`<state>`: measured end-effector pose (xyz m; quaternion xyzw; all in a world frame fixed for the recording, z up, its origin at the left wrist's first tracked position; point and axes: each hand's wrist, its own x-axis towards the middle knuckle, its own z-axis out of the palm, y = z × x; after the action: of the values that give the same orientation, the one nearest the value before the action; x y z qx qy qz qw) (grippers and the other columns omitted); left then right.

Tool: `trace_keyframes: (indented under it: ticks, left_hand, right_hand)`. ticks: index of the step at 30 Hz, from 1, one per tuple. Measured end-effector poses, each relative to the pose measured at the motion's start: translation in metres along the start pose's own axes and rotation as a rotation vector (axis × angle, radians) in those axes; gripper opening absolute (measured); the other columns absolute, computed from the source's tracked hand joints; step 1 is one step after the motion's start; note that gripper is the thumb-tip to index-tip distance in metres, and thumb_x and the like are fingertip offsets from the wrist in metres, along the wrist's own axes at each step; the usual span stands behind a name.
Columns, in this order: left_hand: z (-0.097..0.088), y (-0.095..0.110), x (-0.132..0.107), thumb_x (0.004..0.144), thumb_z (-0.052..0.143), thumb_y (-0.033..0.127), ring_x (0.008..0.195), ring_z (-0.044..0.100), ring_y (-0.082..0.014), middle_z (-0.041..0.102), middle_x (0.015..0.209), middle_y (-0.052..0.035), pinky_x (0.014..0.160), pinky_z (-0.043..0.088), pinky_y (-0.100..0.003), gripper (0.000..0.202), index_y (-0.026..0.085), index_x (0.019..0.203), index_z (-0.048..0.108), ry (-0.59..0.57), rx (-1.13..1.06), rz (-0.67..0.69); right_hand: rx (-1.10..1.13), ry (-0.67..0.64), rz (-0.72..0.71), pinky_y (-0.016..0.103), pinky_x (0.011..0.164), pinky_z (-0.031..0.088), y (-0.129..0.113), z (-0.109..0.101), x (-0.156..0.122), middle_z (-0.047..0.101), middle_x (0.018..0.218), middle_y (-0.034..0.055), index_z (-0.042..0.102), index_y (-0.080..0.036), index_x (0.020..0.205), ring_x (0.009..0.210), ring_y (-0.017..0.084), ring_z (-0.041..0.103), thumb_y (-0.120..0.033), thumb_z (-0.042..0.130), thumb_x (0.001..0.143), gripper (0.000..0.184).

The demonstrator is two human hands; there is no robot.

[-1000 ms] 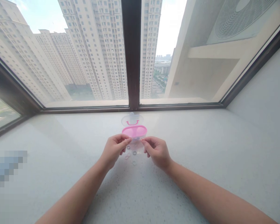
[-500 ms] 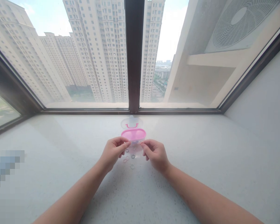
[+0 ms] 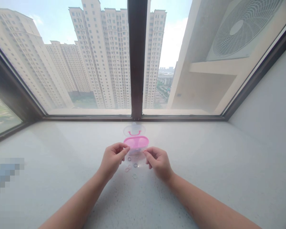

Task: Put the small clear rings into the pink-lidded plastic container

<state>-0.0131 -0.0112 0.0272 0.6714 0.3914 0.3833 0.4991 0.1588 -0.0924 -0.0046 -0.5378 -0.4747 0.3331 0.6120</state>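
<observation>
Both hands up at the pink-rimmed oval tub [image 3: 136, 142], which sits on the white windowsill [image 3: 205, 178] below the window. Left hand [image 3: 113, 157]: thumb and index fingers pinched together just by the tub's near-left rim. Right hand [image 3: 158, 160]: same pinch, near the tub's right front. Tips too small to read; can't tell if either pinch has something in it.

Loose small ring-shaped bands on the sill, in front of the tub and between the hands: upper dark band [image 3: 128, 159], lower dark band [image 3: 134, 165], pink pair [image 3: 127, 170], pale green band [image 3: 134, 177] closest to the person. Clear lid [image 3: 131, 130] with pink handle lies behind the tub.

Handling notes, my read: fingertip-only pinch suits stuff this light. Both wrists low and outside is good, leaves a sightline to the tips. Don't lean on the rim; tub looks light enough to slide. Watch the curled lower fingers, they could drag bands. Pink pair may cling, so separate before lifting one.
</observation>
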Motion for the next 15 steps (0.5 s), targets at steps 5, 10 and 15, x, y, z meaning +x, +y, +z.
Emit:
trace_keyframes:
  ticks: [5, 10, 15]
  left_hand:
    - [-0.0004, 0.0002, 0.0007, 0.076, 0.066, 0.040, 0.045, 0.041, -0.0078, 0.048, 0.047, 0.0042, 0.042, 0.030, -0.018, 0.028, 0.013, 0.080, 0.066, -0.003, 0.009, -0.002]
    - [-0.0012, 0.0025, 0.0004, 0.076, 0.066, 0.041, 0.045, 0.041, -0.0081, 0.048, 0.047, 0.0041, 0.042, 0.030, -0.018, 0.028, 0.013, 0.080, 0.066, 0.002, 0.009, -0.008]
    - [-0.0019, 0.0015, 0.0009, 0.077, 0.065, 0.041, 0.045, 0.042, -0.0086, 0.048, 0.047, 0.0038, 0.042, 0.031, -0.019, 0.028, 0.013, 0.080, 0.066, -0.001, 0.015, -0.005]
  right_hand:
    - [0.001, 0.000, -0.005, 0.018, 0.037, 0.036, 0.0003, -0.0003, 0.0000, 0.054, 0.050, -0.0021, 0.065, -0.012, 0.078, 0.038, 0.007, 0.045, -0.032, 0.059, 0.082, 0.021]
    - [0.001, -0.007, 0.004, 0.018, 0.037, 0.036, 0.0008, 0.0000, -0.0001, 0.054, 0.051, -0.0018, 0.066, -0.011, 0.078, 0.038, 0.007, 0.045, -0.032, 0.059, 0.082, 0.022]
    - [-0.002, -0.012, 0.009, 0.018, 0.037, 0.036, 0.0008, 0.0008, -0.0002, 0.054, 0.051, -0.0018, 0.066, -0.011, 0.079, 0.038, 0.007, 0.045, -0.032, 0.059, 0.082, 0.022]
